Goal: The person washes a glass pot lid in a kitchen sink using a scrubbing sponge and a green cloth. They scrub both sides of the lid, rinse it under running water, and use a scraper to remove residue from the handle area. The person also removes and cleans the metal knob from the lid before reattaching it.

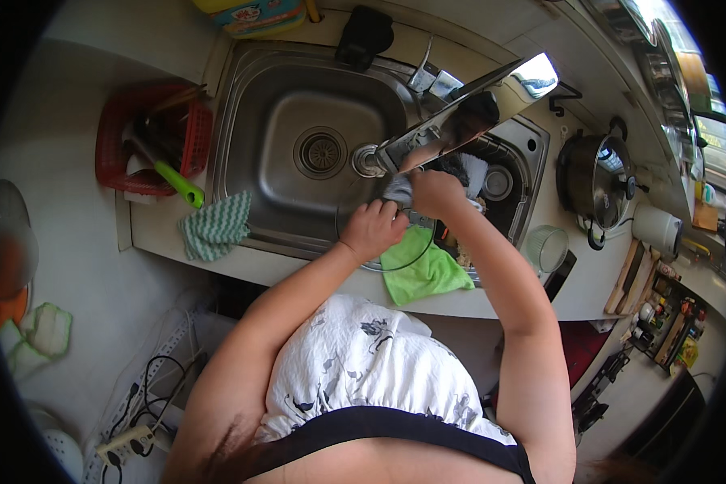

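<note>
My left hand (375,230) is closed at the near edge of the sink, over a round clear glass lid (354,202); the part it grips is hidden beneath the fingers. A bunched grey cloth (399,189) is in my right hand (438,193), against the lid's far right side. Below the lid hangs a bright green cloth (420,266) over the counter edge. The large steel sink basin (278,121) lies to the left, and a dark rack (511,202) fills the smaller basin at the right. Behind my right hand a mirror-like panel (472,112) leans over the divider.
A red plastic basket (202,139) with a green-handled utensil (178,184) and a striped cloth (215,227) are left of the sink. The faucet (423,78) is behind it. Rightward are a clear glass (547,248), a lidded pot (599,181) and cutting boards (632,278).
</note>
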The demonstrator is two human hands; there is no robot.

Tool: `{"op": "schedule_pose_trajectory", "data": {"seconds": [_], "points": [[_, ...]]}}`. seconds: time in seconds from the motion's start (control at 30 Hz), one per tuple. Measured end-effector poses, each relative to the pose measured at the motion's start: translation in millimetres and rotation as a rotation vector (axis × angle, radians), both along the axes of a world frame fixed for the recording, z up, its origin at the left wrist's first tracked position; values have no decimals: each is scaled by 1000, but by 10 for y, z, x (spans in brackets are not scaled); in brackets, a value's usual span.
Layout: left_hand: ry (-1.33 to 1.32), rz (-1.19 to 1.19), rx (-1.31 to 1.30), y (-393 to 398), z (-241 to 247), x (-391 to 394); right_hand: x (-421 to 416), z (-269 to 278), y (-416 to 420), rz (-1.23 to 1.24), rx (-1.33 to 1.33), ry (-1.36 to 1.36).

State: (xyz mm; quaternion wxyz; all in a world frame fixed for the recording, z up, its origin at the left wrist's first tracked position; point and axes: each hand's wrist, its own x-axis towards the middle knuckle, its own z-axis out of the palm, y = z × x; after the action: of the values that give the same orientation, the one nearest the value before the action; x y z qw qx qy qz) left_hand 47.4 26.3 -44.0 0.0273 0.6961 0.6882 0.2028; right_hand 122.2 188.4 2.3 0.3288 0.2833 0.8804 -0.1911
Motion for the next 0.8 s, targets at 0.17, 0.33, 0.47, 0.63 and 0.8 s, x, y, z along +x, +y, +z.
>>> {"op": "schedule_pose_trajectory", "data": {"seconds": [0.17,0.33,0.47,0.63,0.8], "points": [[4,-31,-13,13,-33,29,44,33,42,9,-25,-9],[10,-21,24,12,-16,63,-116,45,-24,73,-48,-57],[14,-26,48,34,7,38,76,46,71,46,-29,-1],[2,-33,33,27,-29,60,-202,4,-77,115,12,-2],[-65,-343,-63,108,2,-72,229,-15,-3,-11,20,65]]}}
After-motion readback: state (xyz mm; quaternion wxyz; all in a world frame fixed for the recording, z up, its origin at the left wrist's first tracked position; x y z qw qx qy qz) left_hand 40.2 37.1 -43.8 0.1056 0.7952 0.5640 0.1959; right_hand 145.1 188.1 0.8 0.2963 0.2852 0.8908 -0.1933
